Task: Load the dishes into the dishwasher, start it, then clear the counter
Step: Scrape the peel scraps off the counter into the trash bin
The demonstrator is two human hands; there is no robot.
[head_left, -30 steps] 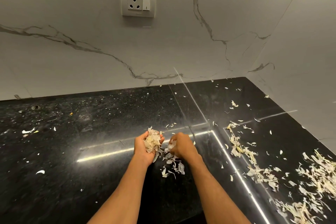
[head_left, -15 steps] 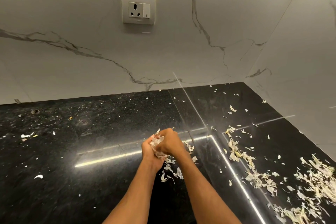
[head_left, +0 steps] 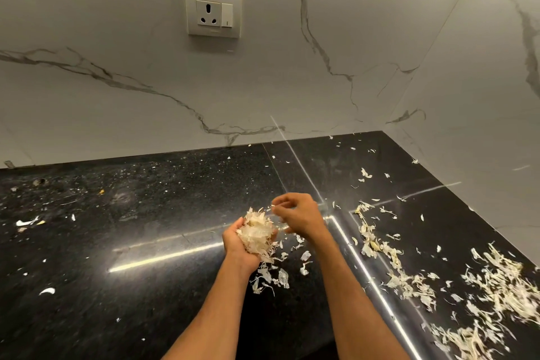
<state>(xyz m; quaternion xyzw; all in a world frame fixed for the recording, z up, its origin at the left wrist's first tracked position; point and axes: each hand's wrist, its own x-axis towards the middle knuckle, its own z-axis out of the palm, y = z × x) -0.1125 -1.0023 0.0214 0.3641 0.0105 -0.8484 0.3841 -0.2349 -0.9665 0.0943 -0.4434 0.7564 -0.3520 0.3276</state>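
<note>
My left hand [head_left: 233, 245] is cupped palm up over the black counter [head_left: 146, 242] and holds a heap of pale dry peels [head_left: 258, 232]. Just to its right, my right hand [head_left: 301, 215] hovers with fingers loosely curled above the heap; I cannot tell whether it pinches a scrap. A few loose peels [head_left: 280, 275] lie on the counter under both wrists.
More peel scraps [head_left: 377, 242] run in a line to the right, and a thick pile [head_left: 502, 286] lies at the far right by the side wall. Small bits [head_left: 27, 222] dot the left counter. A wall socket [head_left: 213, 12] sits on the marble backsplash.
The right hand, pressed over the left hand's heap half a second ago, has lifted off and moved slightly right. The heap in the left hand has grown.
</note>
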